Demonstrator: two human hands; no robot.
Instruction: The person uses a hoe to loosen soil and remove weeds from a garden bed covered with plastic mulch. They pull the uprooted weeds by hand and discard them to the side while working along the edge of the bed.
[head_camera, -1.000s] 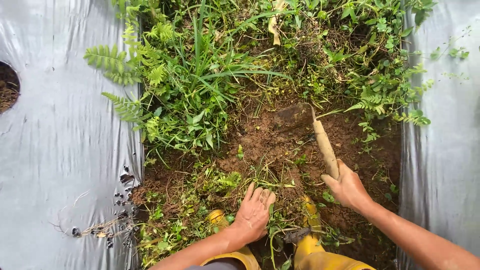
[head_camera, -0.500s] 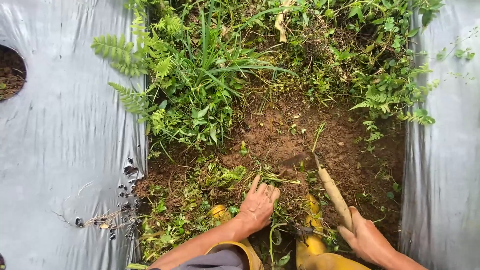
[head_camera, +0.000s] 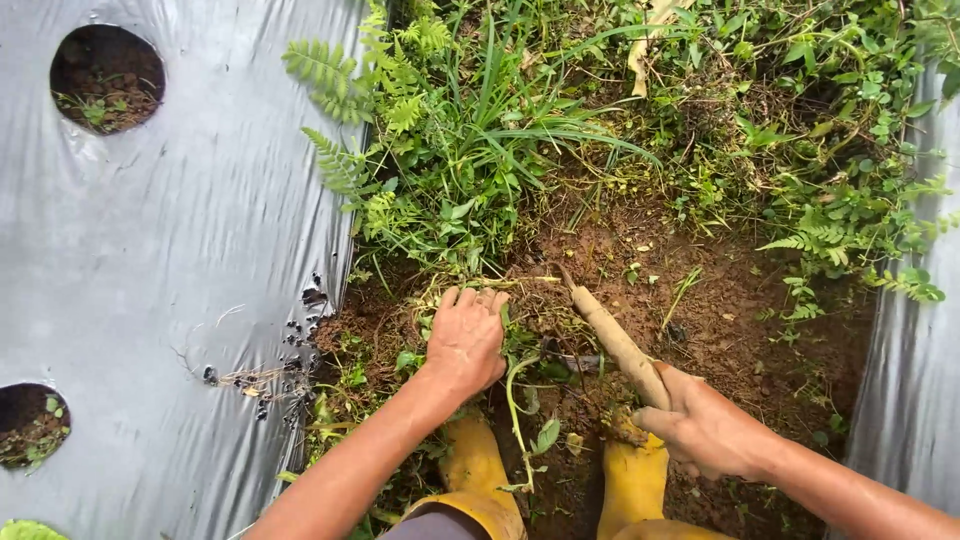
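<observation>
Our right hand had its fingers wrapped tight round the near end of the wooden tool handle, thumb on top, and the handle ran up and left from the fist, its far tip down in the bare brown soil. Our left hand lay palm down with the fingers spread and pressed into the weeds, fingertips right at the roots where green met dirt, just left of the handle's tip. Near us, both yellow boots stood in the furrow, one under each wrist. Silver plastic mulch covered the bed on the left, with round planting holes cut in it, and another strip edged the right.
</observation>
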